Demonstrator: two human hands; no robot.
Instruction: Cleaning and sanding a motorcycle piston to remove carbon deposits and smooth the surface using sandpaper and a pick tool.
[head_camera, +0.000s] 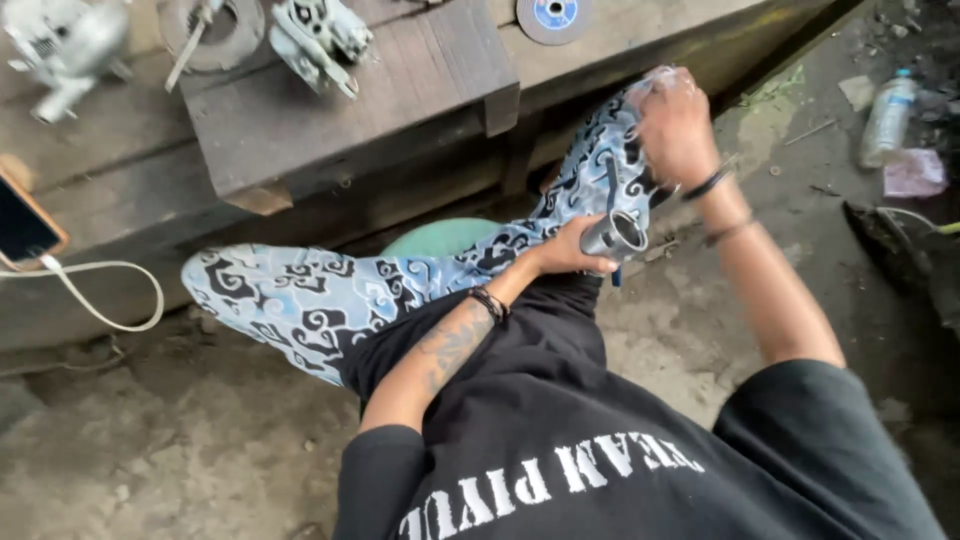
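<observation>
Black shirt (600, 450) fills the bottom edge of the view, above it the patterned blue trousers (330, 300) of the seated person. Behind stands a wooden workbench (350, 110) carrying 2 grey machine parts (320, 35) and a cutting disc (553, 15) near its front edge; a phone (22, 225) with white cable lies at its left end. Left hand (565, 250) is wrapped around a short metal tube (615, 235) over the knee. Right hand (675, 125) is closed, seemingly around a slim tool; what exactly, I cannot tell. Judging by this, fitting or cleaning the tube is underway, calling for a steady hold.
</observation>
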